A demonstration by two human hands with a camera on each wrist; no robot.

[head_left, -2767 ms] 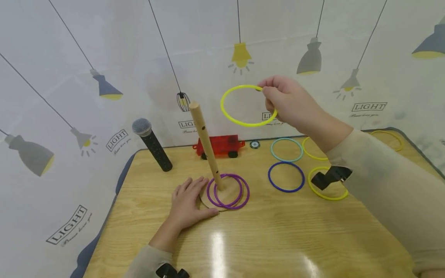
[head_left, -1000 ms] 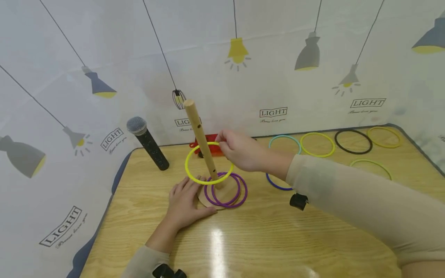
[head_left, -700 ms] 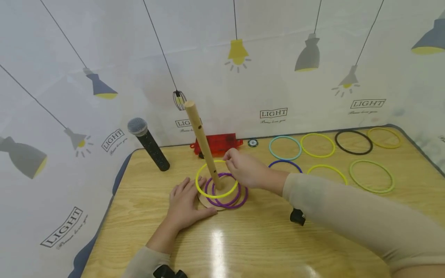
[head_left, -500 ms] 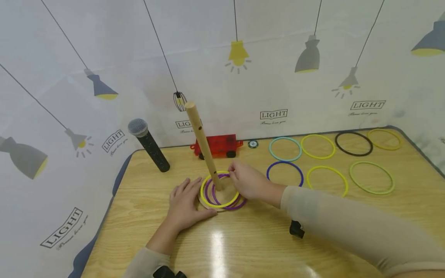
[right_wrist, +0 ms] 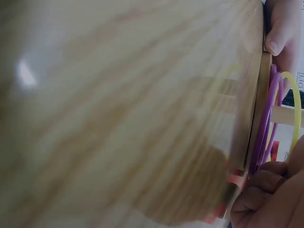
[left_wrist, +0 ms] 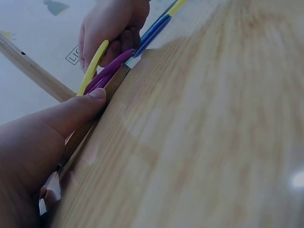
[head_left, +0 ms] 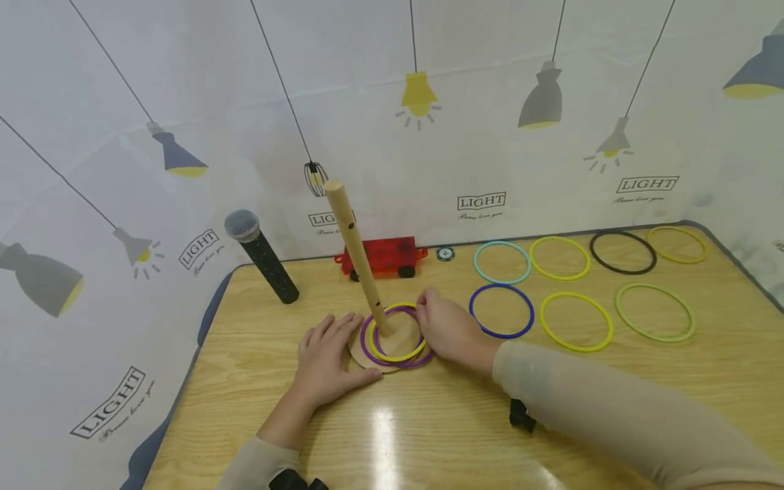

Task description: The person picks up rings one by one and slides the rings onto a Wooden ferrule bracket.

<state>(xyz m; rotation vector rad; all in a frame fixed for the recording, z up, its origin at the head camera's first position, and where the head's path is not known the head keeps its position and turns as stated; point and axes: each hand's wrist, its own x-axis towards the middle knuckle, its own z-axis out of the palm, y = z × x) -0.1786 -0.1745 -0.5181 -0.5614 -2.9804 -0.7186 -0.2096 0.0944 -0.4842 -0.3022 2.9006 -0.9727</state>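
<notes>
A wooden peg (head_left: 358,255) stands upright in a round wooden base (head_left: 356,354), with two purple rings (head_left: 366,346) around its foot. My right hand (head_left: 450,327) pinches the right side of a yellow ring (head_left: 398,358), which encircles the peg low down over the purple rings. In the left wrist view this yellow ring (left_wrist: 93,69) is tilted, its held side raised. My left hand (head_left: 327,361) rests at the left edge of the base, fingers stretched out and thumb along the front edge. The right fingertips are partly hidden in the right wrist view.
A black microphone (head_left: 267,262) stands at the back left. Behind the peg are a red toy wagon (head_left: 392,257) and a round chip (head_left: 446,253). Several rings lie to the right, including a blue ring (head_left: 472,309) close to the right hand and a black ring (head_left: 594,253).
My right hand has carried the yellow ring left over the peg and lowered it down to the purple rings, then shifted slightly right. The left hand has stayed at the base.
</notes>
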